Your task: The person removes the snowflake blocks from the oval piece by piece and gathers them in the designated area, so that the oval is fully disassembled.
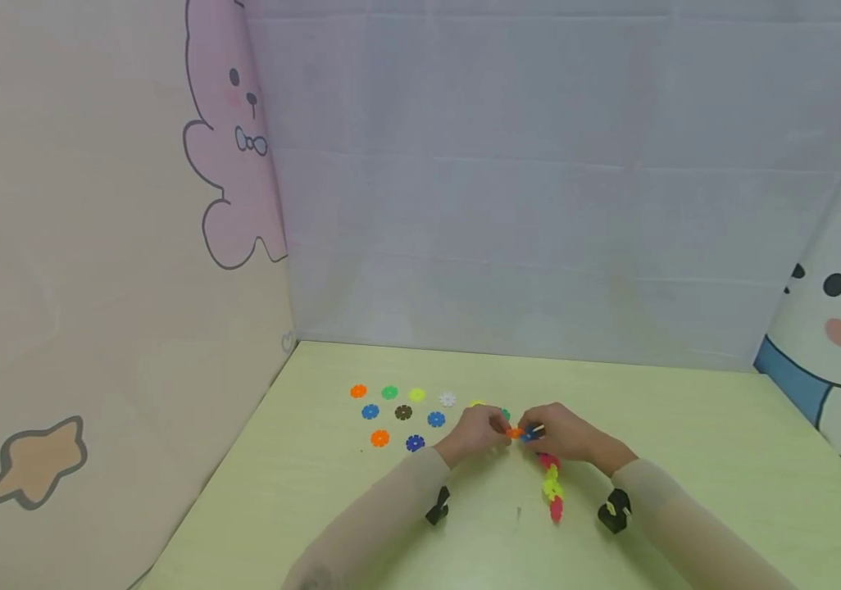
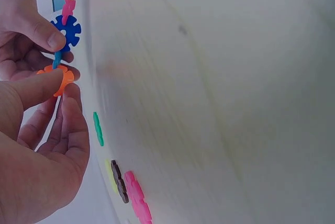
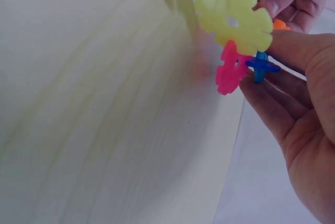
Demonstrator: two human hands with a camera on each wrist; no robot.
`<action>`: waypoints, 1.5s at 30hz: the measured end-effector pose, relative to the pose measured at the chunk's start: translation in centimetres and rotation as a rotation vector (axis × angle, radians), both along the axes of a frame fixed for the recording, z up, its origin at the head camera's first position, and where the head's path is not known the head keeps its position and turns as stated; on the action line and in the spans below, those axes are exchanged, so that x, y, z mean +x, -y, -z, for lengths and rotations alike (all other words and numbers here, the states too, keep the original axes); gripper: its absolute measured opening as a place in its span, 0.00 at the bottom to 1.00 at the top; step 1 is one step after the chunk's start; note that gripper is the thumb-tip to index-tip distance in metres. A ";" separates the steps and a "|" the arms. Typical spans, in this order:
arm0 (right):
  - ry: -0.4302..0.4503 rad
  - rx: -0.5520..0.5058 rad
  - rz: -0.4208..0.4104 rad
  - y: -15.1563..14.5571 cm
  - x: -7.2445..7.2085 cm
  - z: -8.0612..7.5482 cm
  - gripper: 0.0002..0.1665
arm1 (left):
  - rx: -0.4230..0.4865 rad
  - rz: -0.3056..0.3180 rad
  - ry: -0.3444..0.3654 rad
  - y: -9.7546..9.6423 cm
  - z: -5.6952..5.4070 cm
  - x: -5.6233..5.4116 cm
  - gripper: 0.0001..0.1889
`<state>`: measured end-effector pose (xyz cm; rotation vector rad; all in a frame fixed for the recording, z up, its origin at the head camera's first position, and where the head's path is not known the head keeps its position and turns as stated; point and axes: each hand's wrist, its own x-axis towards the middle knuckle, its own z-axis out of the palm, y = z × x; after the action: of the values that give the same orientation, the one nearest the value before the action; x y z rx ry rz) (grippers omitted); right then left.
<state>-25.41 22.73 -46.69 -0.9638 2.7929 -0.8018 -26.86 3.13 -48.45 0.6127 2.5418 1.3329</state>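
Observation:
My left hand (image 1: 481, 430) pinches an orange notched plastic disc (image 2: 67, 77) between thumb and fingers. The edge of the orange disc meets a light blue disc (image 2: 56, 60); whether they are slotted together is hard to tell. Close on its right, my right hand (image 1: 564, 432) grips a dark blue disc (image 2: 72, 33) with the thumb across it. From there a joined chain runs toward the near side of the table: a pink disc (image 3: 230, 72), yellow discs (image 3: 233, 17) and a red-pink end disc (image 1: 556, 510).
Loose notched discs lie in rough rows left of the hands, among them orange (image 1: 379, 438), green (image 1: 389, 392), white (image 1: 447, 399) and brown (image 1: 403, 412) ones. Black wrist devices (image 1: 615, 510) hang by the forearms. Fabric walls (image 1: 538, 180) enclose the table (image 1: 686, 434).

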 end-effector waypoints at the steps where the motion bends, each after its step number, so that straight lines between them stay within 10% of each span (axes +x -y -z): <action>1: -0.003 -0.001 -0.002 0.0 0.0 -0.1 0.08 | -0.006 -0.002 -0.003 -0.1 0.0 0.0 0.05; 22: 0.032 0.074 0.083 -0.3 0.2 0.1 0.19 | -0.077 0.002 -0.006 -0.2 0.1 0.9 0.06; 30: 0.006 0.015 0.015 -0.3 0.1 0.4 0.15 | -0.110 0.005 -0.115 -0.3 0.2 0.6 0.05; 45: 0.041 0.006 0.018 -0.2 0.0 -0.1 0.14 | -0.003 -0.004 -0.154 -0.8 -0.2 0.8 0.05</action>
<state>-25.39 22.92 -46.56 -0.9120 2.7717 -0.8059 -26.09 3.89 -48.29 0.7365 2.6657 1.3307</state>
